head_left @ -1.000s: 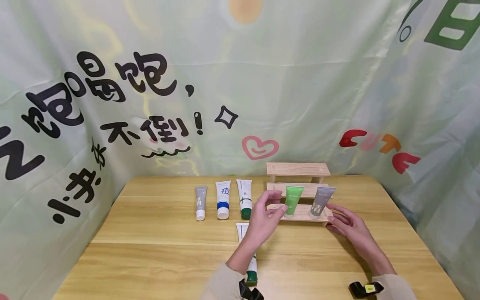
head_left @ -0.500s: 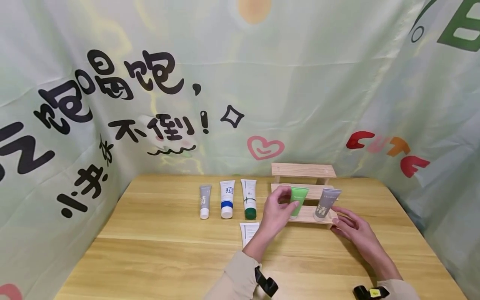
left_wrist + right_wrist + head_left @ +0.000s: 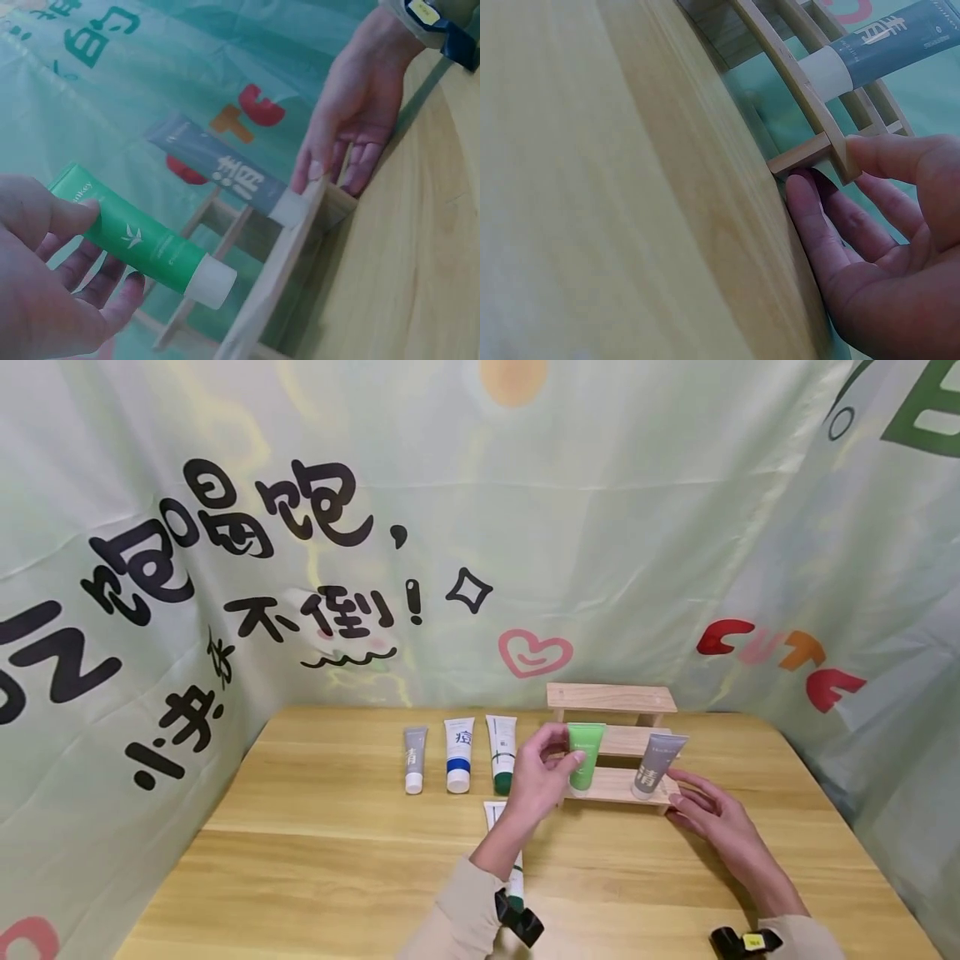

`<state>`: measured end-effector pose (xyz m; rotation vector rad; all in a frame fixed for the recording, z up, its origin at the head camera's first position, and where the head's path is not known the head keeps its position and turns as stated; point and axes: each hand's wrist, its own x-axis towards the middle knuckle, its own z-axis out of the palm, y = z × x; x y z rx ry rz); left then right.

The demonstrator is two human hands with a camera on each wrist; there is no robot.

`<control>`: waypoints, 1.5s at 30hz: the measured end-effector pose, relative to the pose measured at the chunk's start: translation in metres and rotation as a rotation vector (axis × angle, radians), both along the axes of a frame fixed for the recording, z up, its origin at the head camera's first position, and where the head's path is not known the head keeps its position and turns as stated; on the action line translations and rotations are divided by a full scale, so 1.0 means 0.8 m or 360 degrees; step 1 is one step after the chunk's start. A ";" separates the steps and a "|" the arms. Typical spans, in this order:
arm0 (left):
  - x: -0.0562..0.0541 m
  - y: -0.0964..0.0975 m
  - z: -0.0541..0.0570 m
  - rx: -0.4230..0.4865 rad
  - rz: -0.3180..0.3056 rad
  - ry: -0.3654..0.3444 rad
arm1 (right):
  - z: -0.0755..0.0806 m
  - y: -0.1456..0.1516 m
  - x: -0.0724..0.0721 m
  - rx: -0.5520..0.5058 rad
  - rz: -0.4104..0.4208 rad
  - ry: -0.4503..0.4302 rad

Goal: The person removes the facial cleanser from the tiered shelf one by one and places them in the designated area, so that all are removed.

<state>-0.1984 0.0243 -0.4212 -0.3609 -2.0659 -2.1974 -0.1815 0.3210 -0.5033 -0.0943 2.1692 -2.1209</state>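
Note:
My left hand [image 3: 542,775] pinches a green squeeze tube [image 3: 587,753] between thumb and fingers. The tube is cap down, and its white cap [image 3: 212,283] is close over the lowest step of a wooden three-step display stand [image 3: 611,697]. A grey squeeze tube [image 3: 657,763] stands on its cap near the right end of that same step, leaning right. At the stand's front right corner, my right hand [image 3: 716,827] grips the end of the step, with some fingers [image 3: 817,217] below the board.
To the left of the stand lie a small grey tube [image 3: 414,760], a white tube with a blue band [image 3: 459,755] and a white tube with a green cap [image 3: 501,752]. Another white tube [image 3: 516,868] lies partly under my left forearm. A printed curtain [image 3: 600,527] encloses the wooden table [image 3: 337,877].
My left hand has closed on the green tube and shifted it leftward and slightly up along the step. My right hand stays at the stand's corner. The head view has swung a little left.

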 end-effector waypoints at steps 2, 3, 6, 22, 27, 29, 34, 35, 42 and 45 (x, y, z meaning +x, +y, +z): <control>0.002 -0.008 0.004 0.0025 -0.0001 0.0015 | 0.000 0.002 0.000 0.0000 0.0001 0.0009; 0.003 -0.012 0.005 0.0038 0.0004 0.0022 | 0.000 0.002 0.000 0.0000 0.0003 0.0013; 0.005 -0.024 0.010 0.0070 0.0016 0.0039 | 0.002 0.004 0.000 -0.0004 -0.0002 0.0013; 0.028 -0.091 0.013 0.0052 0.0129 0.0068 | 0.001 0.008 0.004 0.0022 -0.0024 -0.0019; 0.032 -0.109 0.013 0.0043 0.0152 0.0102 | 0.002 0.005 0.004 0.0055 -0.0014 -0.0017; 0.033 -0.115 0.012 0.0041 0.0162 0.0116 | 0.002 0.004 0.003 0.0063 -0.0008 -0.0014; 0.038 -0.128 0.008 0.0011 0.0180 0.0087 | 0.005 0.000 0.002 0.0079 -0.0012 -0.0005; 0.039 -0.131 0.007 0.0007 0.0190 0.0080 | 0.005 -0.001 0.002 0.0092 -0.0011 -0.0002; 0.045 -0.149 -0.003 -0.0025 0.0300 0.0007 | 0.006 -0.004 -0.001 0.0155 -0.0014 0.0008; 0.047 -0.157 -0.012 -0.0043 0.0325 -0.0054 | 0.006 -0.002 0.001 0.0149 -0.0024 -0.0007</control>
